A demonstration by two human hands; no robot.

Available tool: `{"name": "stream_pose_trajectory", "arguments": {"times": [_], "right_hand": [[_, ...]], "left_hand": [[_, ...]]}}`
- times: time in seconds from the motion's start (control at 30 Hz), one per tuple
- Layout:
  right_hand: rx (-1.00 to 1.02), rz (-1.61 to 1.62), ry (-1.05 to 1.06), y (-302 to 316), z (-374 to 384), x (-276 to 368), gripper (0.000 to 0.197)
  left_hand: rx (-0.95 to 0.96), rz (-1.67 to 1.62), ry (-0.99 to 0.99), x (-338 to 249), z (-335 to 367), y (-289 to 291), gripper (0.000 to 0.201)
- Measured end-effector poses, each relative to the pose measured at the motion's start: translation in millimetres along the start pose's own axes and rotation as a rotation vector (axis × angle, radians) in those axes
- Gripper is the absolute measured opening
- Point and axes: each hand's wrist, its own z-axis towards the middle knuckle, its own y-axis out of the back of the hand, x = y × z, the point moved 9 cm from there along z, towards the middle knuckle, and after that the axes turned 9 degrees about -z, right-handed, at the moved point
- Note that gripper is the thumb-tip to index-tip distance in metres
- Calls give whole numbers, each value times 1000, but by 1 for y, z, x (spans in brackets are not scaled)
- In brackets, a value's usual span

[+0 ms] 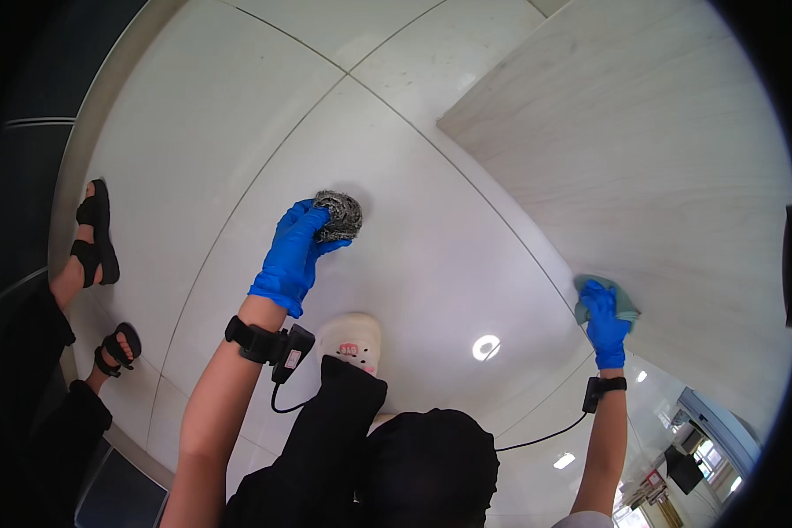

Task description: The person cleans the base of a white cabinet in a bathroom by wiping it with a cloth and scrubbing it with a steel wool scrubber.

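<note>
Blue gloves cover both of my hands. My left hand (294, 251) pinches a round steel wool scrubber (341, 216) in its fingers, over the pale floor tiles (422, 264). Whether the scrubber touches the floor I cannot tell. Off to the right, my right hand (605, 321) presses a green cloth (627, 306) against the lower part of a pale wood-grain panel (651, 167), close to where it meets the floor. The palm side of that hand is hidden.
At the left stands another person in black sandals (102, 231), beside dark cabinet fronts (26, 185). My white clog (350, 341) is below my left hand. A cable (541, 438) runs from my right wrist band. The panel's corner juts out at upper right.
</note>
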Motion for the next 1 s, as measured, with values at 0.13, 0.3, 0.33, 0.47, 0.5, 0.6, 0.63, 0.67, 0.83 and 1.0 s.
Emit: {"name": "stream_pose_trajectory", "arguments": {"times": [0.13, 0.3, 0.33, 0.47, 0.5, 0.6, 0.63, 0.67, 0.83, 1.0], "right_hand": [[-206, -679, 228, 63, 68, 129, 43], [-459, -366, 340, 44, 180, 224, 49], [-461, -244, 440, 22, 202, 233, 52], [-186, 211, 185, -55, 243, 220, 50], [-175, 45, 230, -55, 231, 212, 49], [-42, 18, 296, -44, 165, 168, 48], [-29, -10, 283, -44, 136, 135, 47], [12, -264, 258, -33, 107, 107, 44], [310, -521, -181, -6, -68, -51, 42], [180, -614, -783, 42, -207, -157, 35]], "left_hand": [[42, 57, -26, -9, -7, -18, 30], [134, 82, -9, 0, -11, -65, 33], [159, 86, -1, 4, -13, -74, 33], [252, 0, -9, 12, -18, -85, 27], [236, -8, -9, 15, -16, -81, 28], [247, -22, 13, 13, -21, -68, 29], [248, -32, 15, 15, -20, -67, 29], [234, -26, -6, 2, -24, -67, 29], [232, -31, 92, 12, -21, -53, 41], [359, -44, 121, 22, -20, -75, 43]]}}
